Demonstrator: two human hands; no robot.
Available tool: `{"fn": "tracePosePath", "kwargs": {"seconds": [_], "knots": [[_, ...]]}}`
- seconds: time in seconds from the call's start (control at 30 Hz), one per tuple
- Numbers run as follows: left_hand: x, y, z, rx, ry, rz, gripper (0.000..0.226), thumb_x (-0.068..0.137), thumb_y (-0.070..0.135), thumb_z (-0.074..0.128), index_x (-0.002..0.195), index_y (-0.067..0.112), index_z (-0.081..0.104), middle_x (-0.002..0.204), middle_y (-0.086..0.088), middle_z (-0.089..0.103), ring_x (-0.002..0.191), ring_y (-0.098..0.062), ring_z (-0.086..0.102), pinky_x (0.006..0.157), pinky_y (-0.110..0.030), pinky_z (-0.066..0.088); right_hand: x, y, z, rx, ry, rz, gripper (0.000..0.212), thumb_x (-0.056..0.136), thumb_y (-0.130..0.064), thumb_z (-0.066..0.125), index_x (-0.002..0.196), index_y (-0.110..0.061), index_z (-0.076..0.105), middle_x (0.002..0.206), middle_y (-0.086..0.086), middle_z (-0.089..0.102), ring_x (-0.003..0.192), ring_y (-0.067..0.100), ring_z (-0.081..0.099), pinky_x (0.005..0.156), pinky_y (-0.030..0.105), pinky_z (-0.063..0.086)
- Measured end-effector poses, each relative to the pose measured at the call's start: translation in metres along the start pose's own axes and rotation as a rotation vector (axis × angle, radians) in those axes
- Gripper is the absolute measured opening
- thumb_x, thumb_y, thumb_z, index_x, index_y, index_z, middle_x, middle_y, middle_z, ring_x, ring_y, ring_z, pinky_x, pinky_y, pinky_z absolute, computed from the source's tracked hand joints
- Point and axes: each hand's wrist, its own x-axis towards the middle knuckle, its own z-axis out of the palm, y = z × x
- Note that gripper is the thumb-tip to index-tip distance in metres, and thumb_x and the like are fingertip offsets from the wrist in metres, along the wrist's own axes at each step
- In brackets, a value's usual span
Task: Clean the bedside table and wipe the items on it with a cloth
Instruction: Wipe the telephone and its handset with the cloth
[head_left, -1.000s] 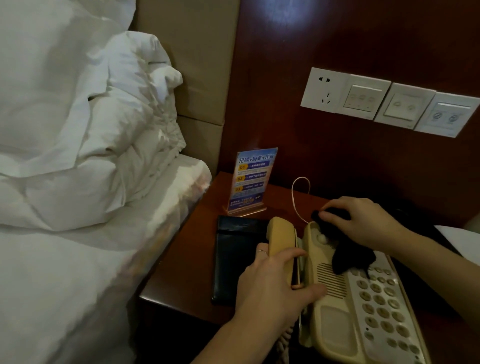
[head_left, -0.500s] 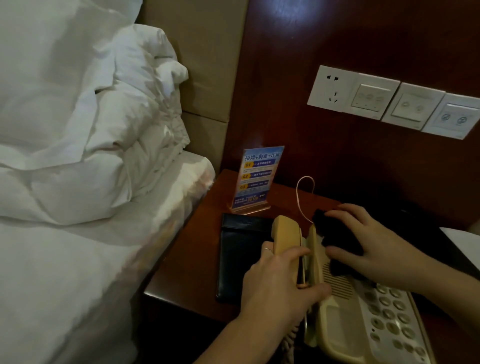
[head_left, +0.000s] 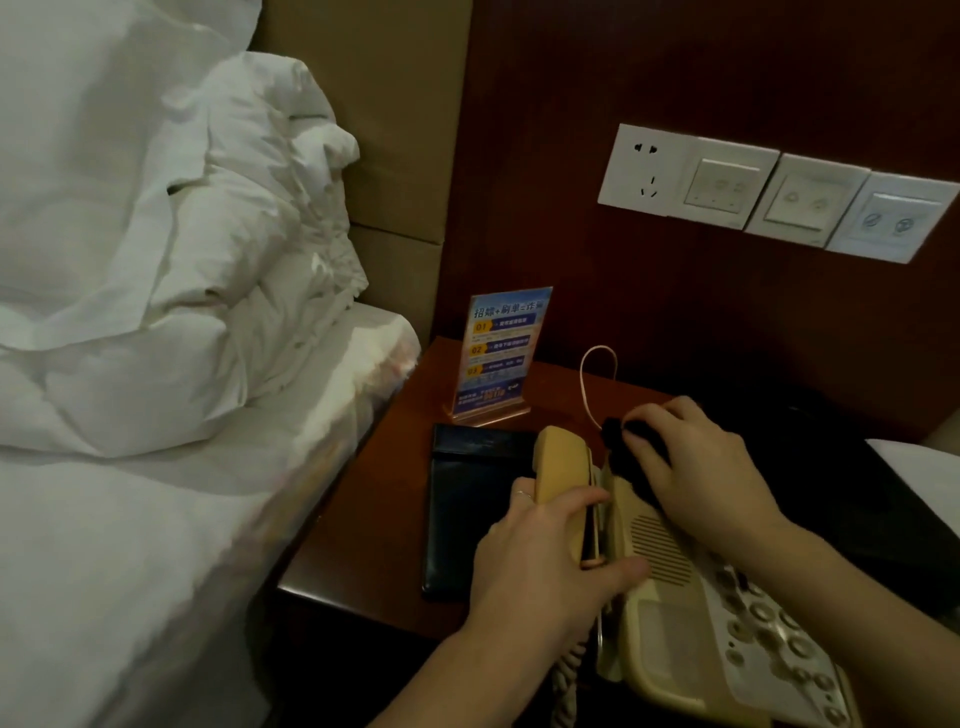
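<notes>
A beige telephone (head_left: 670, 618) sits on the dark wooden bedside table (head_left: 363, 525). My left hand (head_left: 545, 566) grips its handset (head_left: 563, 478), lifted off to the left of the base. At the top end of the telephone base, my right hand (head_left: 696, 467) presses a black cloth (head_left: 631, 447) down with curled fingers. A blue sign in a clear stand (head_left: 498, 353) is upright at the back of the table. In front of it a black folder (head_left: 467, 509) lies flat.
A bed with a white duvet (head_left: 156, 312) borders the table on the left. Wall sockets and switches (head_left: 769, 192) sit on the wooden panel behind. A thin pink cord (head_left: 587, 384) loops up behind the phone. A white pillow corner (head_left: 919, 467) shows at right.
My right hand with the cloth has slid up from the speaker grille to the top end of the phone base. The left hand keeps its hold on the handset.
</notes>
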Motion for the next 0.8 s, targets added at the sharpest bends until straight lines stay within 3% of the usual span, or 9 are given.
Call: {"fn": "tracePosePath", "kwargs": {"seconds": [0.2,0.37,0.43,0.6,0.7,0.8], "knots": [[0.001,0.000,0.000,0.006,-0.002,-0.005,0.074,0.077,0.069,0.071,0.142,0.055,0.040,0.134,0.014,0.034,0.116,-0.015,0.046,0.102,-0.032,0.043,-0.017,0.002,-0.022,-0.135,-0.188,-0.082,0.033,0.099,-0.048,0.044,0.129,-0.037,0.051,0.122,-0.008,0.050,0.093,0.016,0.064,0.079,0.032,0.055],[0.000,0.000,0.000,-0.003,0.001,0.004,0.073,0.077,0.068,0.072,0.141,0.057,0.039,0.132,0.016,0.033,0.103,-0.010,0.039,0.095,-0.029,0.040,-0.005,-0.009,-0.008,-0.093,-0.064,-0.052,0.030,0.100,-0.040,0.049,0.125,-0.027,0.055,0.119,-0.002,0.054,0.086,0.022,0.064,0.067,0.027,0.050],[0.001,-0.001,0.000,-0.007,0.008,0.010,0.074,0.077,0.068,0.072,0.142,0.056,0.039,0.132,0.015,0.033,0.102,-0.010,0.040,0.093,-0.028,0.040,-0.019,-0.011,-0.008,-0.084,-0.052,-0.075,0.029,0.099,-0.039,0.051,0.125,-0.028,0.056,0.116,-0.004,0.053,0.081,0.017,0.062,0.061,0.020,0.044],[0.001,-0.002,0.001,-0.008,0.009,0.019,0.073,0.076,0.068,0.072,0.141,0.056,0.041,0.135,0.014,0.034,0.115,-0.015,0.046,0.101,-0.032,0.043,-0.040,0.004,-0.020,-0.117,-0.090,-0.092,0.033,0.096,-0.041,0.053,0.127,-0.031,0.055,0.118,-0.007,0.049,0.081,0.012,0.061,0.065,0.021,0.050],[0.000,-0.002,0.000,-0.015,0.011,0.020,0.071,0.076,0.068,0.073,0.139,0.057,0.043,0.135,0.015,0.034,0.109,-0.011,0.042,0.098,-0.030,0.042,-0.024,-0.002,-0.018,-0.150,-0.045,-0.012,0.033,0.098,-0.041,0.049,0.127,-0.027,0.055,0.119,-0.002,0.050,0.077,0.020,0.063,0.062,0.029,0.053],[0.001,-0.002,0.001,-0.006,0.014,0.033,0.073,0.076,0.068,0.073,0.141,0.056,0.041,0.133,0.015,0.034,0.103,-0.008,0.039,0.091,-0.027,0.040,-0.027,-0.019,-0.016,-0.176,-0.074,-0.036,0.032,0.099,-0.039,0.049,0.130,-0.028,0.052,0.121,-0.002,0.049,0.081,0.017,0.062,0.061,0.023,0.047]]}}
